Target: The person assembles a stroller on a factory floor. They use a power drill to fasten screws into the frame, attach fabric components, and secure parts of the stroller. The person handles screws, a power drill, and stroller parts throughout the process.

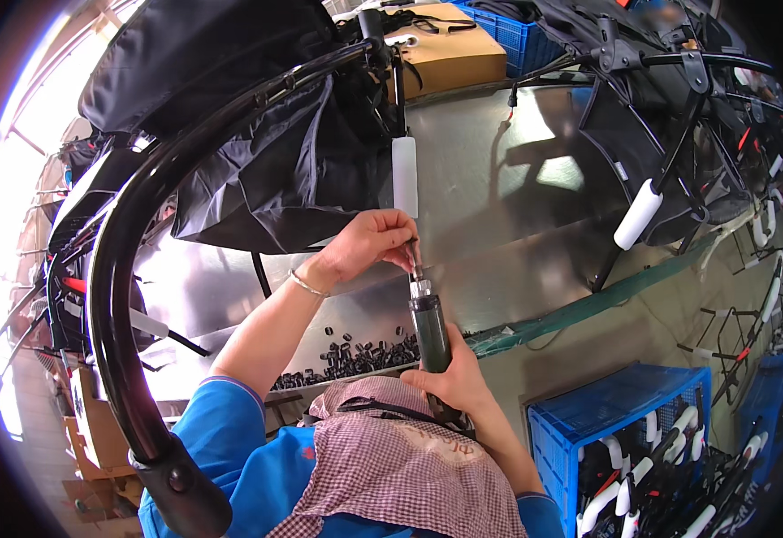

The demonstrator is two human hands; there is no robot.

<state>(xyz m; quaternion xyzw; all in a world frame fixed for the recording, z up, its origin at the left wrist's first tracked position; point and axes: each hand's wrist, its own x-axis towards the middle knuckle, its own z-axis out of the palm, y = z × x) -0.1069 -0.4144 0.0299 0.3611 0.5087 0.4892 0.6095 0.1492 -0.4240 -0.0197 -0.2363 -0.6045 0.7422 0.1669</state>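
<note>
My right hand (456, 375) is wrapped round the dark body of an inline power screwdriver (430, 334), whose tip points away from me. At that tip, the fingers of my left hand (380, 244) are pinched together beside the bit; what small thing they hold, if any, is hidden. Just beyond them a white sleeve (405, 175) sits on a black tube that comes down from a folding frame with black fabric (270, 170). Many small black plastic pieces (355, 359) lie loose on the metal tabletop (472, 215), between my arms and close to my apron.
A thick curved black tube (113, 296) arches along my left side. At the far right of the table stands another black frame with a white sleeve (640, 215). Blue crates (620, 403) with white-sleeved tubes are at lower right. A cardboard box (458, 54) sits at the back.
</note>
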